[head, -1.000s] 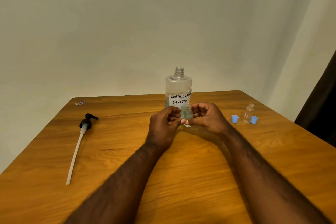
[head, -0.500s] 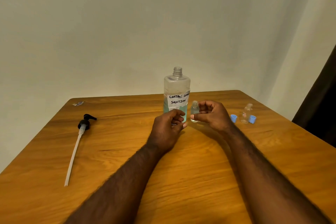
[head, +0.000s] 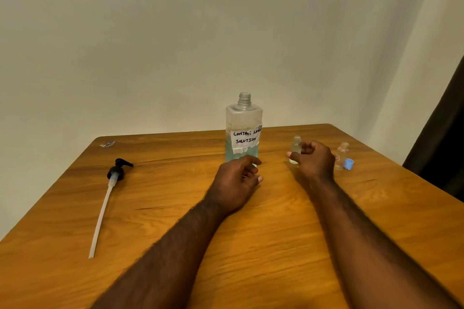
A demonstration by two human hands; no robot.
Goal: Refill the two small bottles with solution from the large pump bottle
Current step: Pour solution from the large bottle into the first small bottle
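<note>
The large clear bottle (head: 244,128), uncapped and labelled "contact lens solution", stands mid-table with blue-green liquid in its lower part. My right hand (head: 313,160) grips a small clear open bottle (head: 296,147) upright, to the right of the large bottle. My left hand (head: 237,180) hovers in front of the large bottle's base with fingers loosely curled and nothing visible in them. A second small clear bottle (head: 341,154) stands further right beside a blue cap (head: 349,164). The black pump head with its long white tube (head: 110,189) lies at the left.
The wooden table (head: 251,246) ends close to a pale wall at the back. A small wrapper scrap (head: 108,144) lies at the far left corner. A dark curtain hangs at the right edge.
My right hand carried the small bottle rightwards, away from the large bottle. My left hand let go of it and drew back towards me. One of the two blue caps is now hidden behind my right hand.
</note>
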